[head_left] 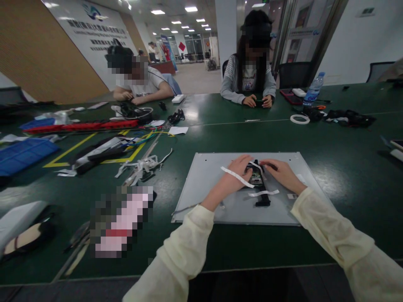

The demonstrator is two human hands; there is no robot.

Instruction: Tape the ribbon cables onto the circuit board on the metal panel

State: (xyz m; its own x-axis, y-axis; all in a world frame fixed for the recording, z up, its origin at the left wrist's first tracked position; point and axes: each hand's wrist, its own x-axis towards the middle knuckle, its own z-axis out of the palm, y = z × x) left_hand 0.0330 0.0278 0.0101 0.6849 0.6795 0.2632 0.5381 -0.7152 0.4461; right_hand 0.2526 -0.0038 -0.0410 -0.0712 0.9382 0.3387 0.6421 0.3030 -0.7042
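Note:
On a pale grey panel [201,184] lies a black-framed device with a green circuit board [256,181]. Strips of white tape [263,193] cross its black bar [263,198]. My left hand [234,176] curls over the device's left edge, fingers closed against it. Another white strip [237,176] runs across the back of this hand. At the upper right of the device, my right hand [281,171] has its thumb and finger pinched beside the black bar's top and a tape end; what lies between the fingertips is hidden.
Two people sit across the green table [220,138]. Tangled white strips [146,165], a blurred pink object [126,222], a blue basket [27,155] and cables [135,111] lie left. A water bottle [314,90] and a white tape roll [299,119] stand back right.

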